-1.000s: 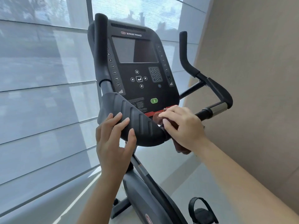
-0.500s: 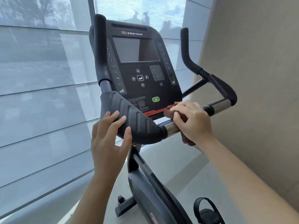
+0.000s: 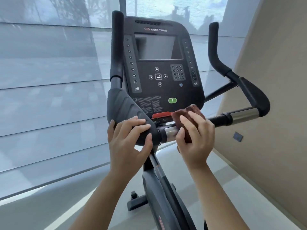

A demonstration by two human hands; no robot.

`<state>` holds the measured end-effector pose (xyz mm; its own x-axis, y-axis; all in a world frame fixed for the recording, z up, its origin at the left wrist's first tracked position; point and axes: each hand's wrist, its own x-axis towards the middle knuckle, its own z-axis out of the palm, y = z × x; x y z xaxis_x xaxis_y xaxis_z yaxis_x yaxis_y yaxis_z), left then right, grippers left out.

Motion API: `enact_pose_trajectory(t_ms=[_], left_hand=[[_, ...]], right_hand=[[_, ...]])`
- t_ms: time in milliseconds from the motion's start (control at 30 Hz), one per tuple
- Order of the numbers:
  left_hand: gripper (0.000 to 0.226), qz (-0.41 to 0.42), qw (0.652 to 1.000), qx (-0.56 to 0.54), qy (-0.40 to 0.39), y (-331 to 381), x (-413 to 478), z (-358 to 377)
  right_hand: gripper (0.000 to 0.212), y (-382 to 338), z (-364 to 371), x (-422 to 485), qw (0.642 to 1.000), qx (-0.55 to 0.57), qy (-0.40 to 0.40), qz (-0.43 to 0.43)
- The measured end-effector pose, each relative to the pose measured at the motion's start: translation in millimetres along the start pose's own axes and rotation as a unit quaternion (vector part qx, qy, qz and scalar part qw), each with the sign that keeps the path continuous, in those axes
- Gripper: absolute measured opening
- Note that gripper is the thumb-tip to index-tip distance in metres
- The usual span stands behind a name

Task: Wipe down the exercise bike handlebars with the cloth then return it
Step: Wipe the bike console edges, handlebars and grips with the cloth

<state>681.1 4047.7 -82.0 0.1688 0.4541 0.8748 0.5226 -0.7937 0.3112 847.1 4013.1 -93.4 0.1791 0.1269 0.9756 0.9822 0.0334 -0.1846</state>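
An exercise bike stands before me with black handlebars [image 3: 221, 119] and a dark console [image 3: 159, 67]. My right hand [image 3: 196, 138] grips a dark brown cloth [image 3: 181, 117] wrapped round the horizontal bar, just right of a chrome sensor section [image 3: 169, 132]. My left hand [image 3: 129, 140] rests on the ribbed black left pad [image 3: 123, 107], fingers on top and thumb below its end. The lower part of the cloth is hidden behind my right hand.
A beige wall [image 3: 272, 97] runs close along the right, near the right handlebar loop [image 3: 255, 97]. Blinds over a window [image 3: 49, 97] fill the left and back. The bike's frame [image 3: 159, 188] drops between my arms to the pale floor.
My view has swung round to face the console squarely. My right hand with the cloth stays on the bar beside the chrome section, and my left hand has slid right onto the pad's end.
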Motion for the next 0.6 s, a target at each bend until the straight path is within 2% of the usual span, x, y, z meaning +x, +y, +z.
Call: enact_pose_trajectory(t_ms=[100,167,300,367,433,500,600], left_hand=[[0.02,-0.025,1.0,-0.01,0.007,6,0,3],[0.021,-0.041,0.999,-0.012,0.011,10,1,4],[0.024,-0.054,0.998,-0.014,0.008,13,2,3],[0.023,-0.053,0.999,-0.011,0.001,14,1,2],[0.022,-0.052,0.999,-0.011,-0.004,15,1,1],[0.022,-0.053,0.998,-0.014,-0.004,15,0,1],[0.022,-0.058,0.998,-0.013,0.001,17,-1,1]], right_hand=[[0.025,8,4,2,0.995,-0.007,0.045,0.091],[0.023,-15,11,-5,0.993,0.026,0.056,0.103],[0.019,-53,17,-22,0.995,0.092,0.02,0.006],[0.02,-35,14,-18,0.995,0.082,0.001,-0.06],[0.02,-8,8,-12,0.994,0.058,0.003,-0.091],[0.02,21,4,-5,0.998,0.03,0.018,-0.06],[0.024,33,2,2,0.998,-0.001,0.033,0.048]])
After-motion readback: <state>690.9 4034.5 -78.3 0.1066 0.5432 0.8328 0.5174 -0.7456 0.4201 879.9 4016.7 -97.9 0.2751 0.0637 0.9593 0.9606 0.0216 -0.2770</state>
